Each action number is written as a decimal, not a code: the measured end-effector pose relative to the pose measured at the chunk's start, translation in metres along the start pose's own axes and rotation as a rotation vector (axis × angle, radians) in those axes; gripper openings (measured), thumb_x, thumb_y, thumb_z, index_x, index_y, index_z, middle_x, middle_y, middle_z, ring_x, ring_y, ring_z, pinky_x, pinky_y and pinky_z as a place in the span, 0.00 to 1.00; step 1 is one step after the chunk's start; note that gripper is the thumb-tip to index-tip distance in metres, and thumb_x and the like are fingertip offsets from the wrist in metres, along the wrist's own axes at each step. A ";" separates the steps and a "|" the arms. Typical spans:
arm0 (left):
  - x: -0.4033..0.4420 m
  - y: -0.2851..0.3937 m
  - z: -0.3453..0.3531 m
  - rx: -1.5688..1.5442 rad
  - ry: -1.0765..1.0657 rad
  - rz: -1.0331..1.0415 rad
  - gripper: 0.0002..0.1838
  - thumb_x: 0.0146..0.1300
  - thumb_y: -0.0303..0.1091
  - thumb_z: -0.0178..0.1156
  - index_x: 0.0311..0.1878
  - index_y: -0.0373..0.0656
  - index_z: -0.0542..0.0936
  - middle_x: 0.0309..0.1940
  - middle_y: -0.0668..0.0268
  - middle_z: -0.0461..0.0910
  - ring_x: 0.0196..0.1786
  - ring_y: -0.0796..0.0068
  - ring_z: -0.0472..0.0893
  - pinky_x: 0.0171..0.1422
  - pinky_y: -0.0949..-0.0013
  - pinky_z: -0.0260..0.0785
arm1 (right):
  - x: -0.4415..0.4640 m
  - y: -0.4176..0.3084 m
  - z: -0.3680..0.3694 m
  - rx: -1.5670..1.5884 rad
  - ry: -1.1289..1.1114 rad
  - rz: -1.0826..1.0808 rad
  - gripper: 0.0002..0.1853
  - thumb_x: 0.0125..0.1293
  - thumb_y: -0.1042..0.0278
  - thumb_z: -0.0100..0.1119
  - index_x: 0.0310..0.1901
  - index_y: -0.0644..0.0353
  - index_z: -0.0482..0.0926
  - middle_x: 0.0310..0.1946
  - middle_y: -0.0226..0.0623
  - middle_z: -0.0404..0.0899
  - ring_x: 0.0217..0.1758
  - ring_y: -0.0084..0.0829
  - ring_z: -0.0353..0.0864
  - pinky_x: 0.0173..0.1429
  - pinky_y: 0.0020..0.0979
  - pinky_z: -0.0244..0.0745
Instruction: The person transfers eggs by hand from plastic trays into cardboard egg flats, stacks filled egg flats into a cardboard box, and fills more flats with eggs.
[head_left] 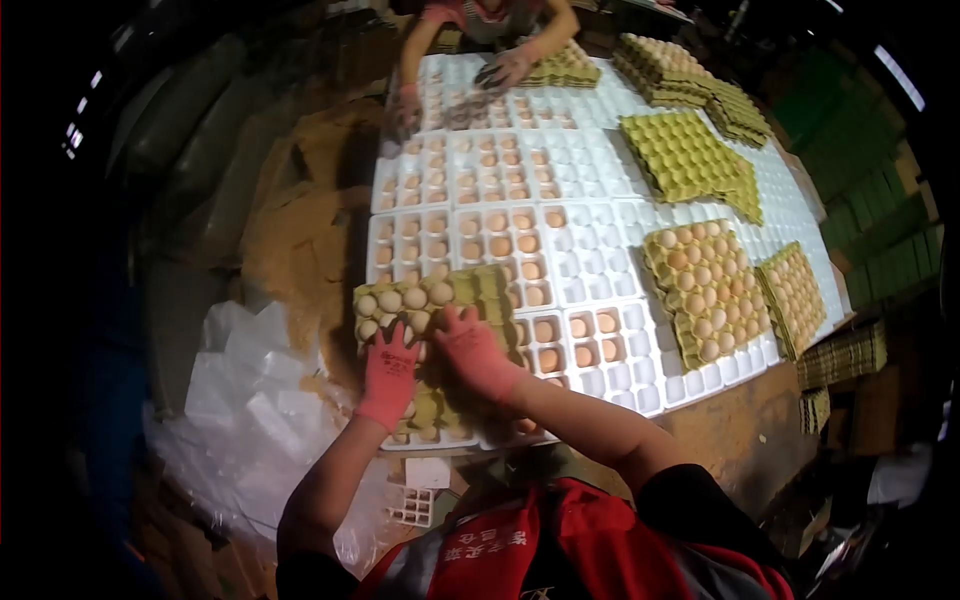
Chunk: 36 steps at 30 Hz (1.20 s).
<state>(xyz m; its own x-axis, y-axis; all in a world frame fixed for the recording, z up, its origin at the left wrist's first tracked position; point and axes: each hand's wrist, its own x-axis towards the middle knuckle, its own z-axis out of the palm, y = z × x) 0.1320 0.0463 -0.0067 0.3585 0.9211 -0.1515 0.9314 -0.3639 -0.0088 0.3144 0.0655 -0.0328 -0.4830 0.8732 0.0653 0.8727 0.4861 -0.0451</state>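
Note:
In the head view, both my hands wear pink gloves and work over a yellow-green egg tray (490,290) at the table's near left. My left hand (390,360) lies on the eggs with its fingers spread; dark fingertips reach among them. Beside it, my right hand (470,345) bends its fingers down into the tray's middle; what they close on is hidden. A row of pale eggs (415,298) shows just beyond my hands. The right part of this tray has bare cups. Under it lie white trays (625,375), partly filled with brown eggs (547,358).
A full egg tray (705,290) stands to the right, another (792,300) beyond it. Bare pulp trays (685,155) lie farther back, near stacked trays (665,70). Across the table, a co-worker's gloved hands (508,68) reach over white trays. Clear plastic (250,420) heaps at left.

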 end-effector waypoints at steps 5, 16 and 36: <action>0.007 -0.009 -0.020 -0.207 0.117 0.078 0.26 0.60 0.46 0.67 0.61 0.47 0.79 0.66 0.56 0.70 0.63 0.58 0.73 0.63 0.56 0.70 | -0.025 0.050 -0.048 0.789 0.117 0.225 0.25 0.51 0.59 0.74 0.51 0.58 0.83 0.57 0.46 0.74 0.54 0.46 0.79 0.53 0.37 0.78; 0.109 0.162 -0.031 -1.627 -0.349 -0.099 0.26 0.60 0.39 0.70 0.61 0.41 0.79 0.49 0.65 0.80 0.43 0.73 0.82 0.43 0.71 0.74 | -0.098 0.254 -0.040 0.611 0.431 0.659 0.26 0.58 0.56 0.67 0.59 0.49 0.77 0.50 0.44 0.77 0.50 0.47 0.81 0.55 0.42 0.77; 0.308 0.257 0.081 -0.148 0.183 0.083 0.28 0.71 0.34 0.43 0.74 0.43 0.64 0.72 0.55 0.66 0.74 0.51 0.64 0.79 0.43 0.46 | -0.049 0.306 0.044 0.886 0.703 0.626 0.19 0.69 0.80 0.50 0.61 0.65 0.77 0.56 0.43 0.81 0.60 0.35 0.79 0.66 0.33 0.71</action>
<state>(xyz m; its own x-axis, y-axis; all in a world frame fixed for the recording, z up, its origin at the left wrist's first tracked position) 0.4766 0.2248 -0.1355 0.4271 0.9035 0.0362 0.8925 -0.4277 0.1436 0.6018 0.1725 -0.0936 0.3656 0.8851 0.2880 0.4603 0.0970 -0.8824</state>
